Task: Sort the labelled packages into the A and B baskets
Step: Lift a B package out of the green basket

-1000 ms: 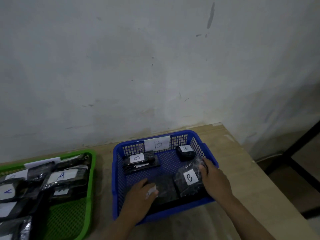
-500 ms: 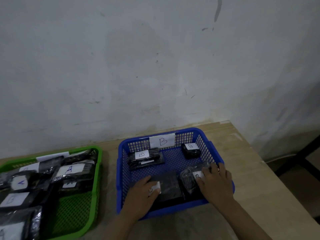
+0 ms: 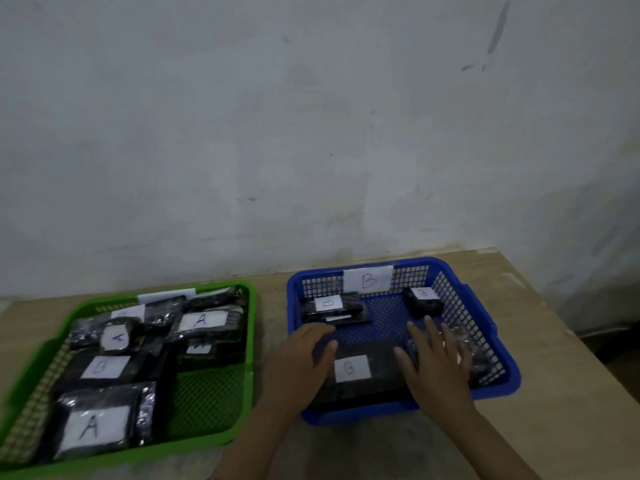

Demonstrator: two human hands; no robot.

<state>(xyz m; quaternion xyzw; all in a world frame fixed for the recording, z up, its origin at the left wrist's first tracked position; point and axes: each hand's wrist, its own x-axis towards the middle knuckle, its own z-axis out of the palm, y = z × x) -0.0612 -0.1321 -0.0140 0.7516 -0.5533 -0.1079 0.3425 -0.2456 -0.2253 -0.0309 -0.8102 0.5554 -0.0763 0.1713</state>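
Two baskets sit side by side on a wooden table [image 3: 540,368]. The blue basket [image 3: 483,317], tagged "B" on its far wall, holds four black packages: three show handwritten "B" labels, the fourth lies under the right hand [image 3: 437,368] (its label hidden). The left hand [image 3: 304,362] rests flat, fingers relaxed, on the near package [image 3: 367,372]; the right lies open, fingers spread, across the wrapped package [image 3: 465,344]. The green basket [image 3: 207,386] holds roughly eight packages; three read "A", one reads "B" [image 3: 100,367], and the other labels are unreadable.
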